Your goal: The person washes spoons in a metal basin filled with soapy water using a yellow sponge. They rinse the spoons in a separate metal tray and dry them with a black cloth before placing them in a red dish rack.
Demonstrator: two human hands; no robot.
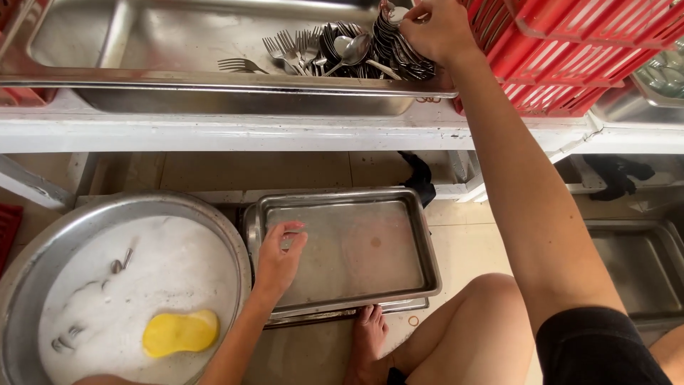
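right hand [434,28] on spoons [399,50], left hand [279,257] over tray [427,242]

Hands at the wash station
Right hand [436,30] reaches into piled spoons [399,50] in the upper tray [178,43]; left hand [279,258] hovers over the rectangular water-filled pan [420,235], beside the soapy basin [43,249] with a yellow sponge [180,332].

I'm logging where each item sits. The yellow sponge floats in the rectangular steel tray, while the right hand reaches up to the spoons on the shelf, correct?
Not quite. The head view shows the yellow sponge floating in the round soapy basin, not in the rectangular steel tray, which holds only water under the left hand. The right hand does reach up to the spoons.
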